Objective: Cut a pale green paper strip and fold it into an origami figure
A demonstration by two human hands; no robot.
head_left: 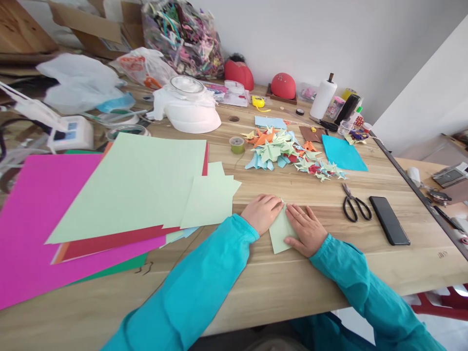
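Note:
A folded piece of light green paper (281, 234) lies on the wooden table in front of me. My left hand (263, 212) is closed, its bent fingers at the paper's upper left edge and tip. Flat on the right side of that paper rests my right hand (306, 229), fingers stretched and thumb apart. Close by on the left are smaller light green sheets (208, 200), beside a large light green sheet (139, 185). Beyond my hands is a pile of folded paper cranes (274, 148) in green, blue, orange and red.
Black-handled scissors (354, 204) and a phone (389, 220) lie to the right. A blue sheet (344, 152) is behind them. A ribbon spool (237, 145) stands near the cranes. Magenta paper (44, 195) covers the left side. White caps (190, 109) and a stuffed plastic bag (183, 39) are farther back.

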